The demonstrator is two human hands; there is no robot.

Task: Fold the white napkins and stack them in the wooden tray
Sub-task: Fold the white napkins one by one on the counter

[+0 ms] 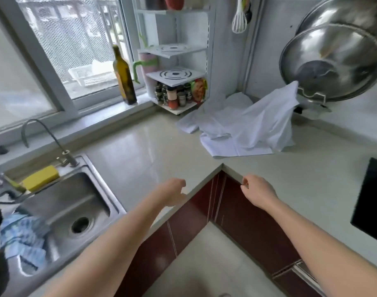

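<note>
Left hand [172, 191]: held over the desk [140, 151] edge at 6 o'clock; grip loosely curled, nothing held
Right hand [256, 191]: held beside the desk's inner corner, slightly right of centre; grip loosely curled, nothing pinched
White napkins [247, 125]: heaped unfolded on the desk at 1 o'clock, well apart from both hands; one corner draped up against the steel lids [333, 65]
Sink [61, 206]: set at 8 o'clock; yellow sponge [41, 177] laid on its rim
Bottle [123, 78]: stood upright on the sill at 11 o'clock
Spice rack [177, 82]: placed at 12 o'clock, just beside the napkins
</note>
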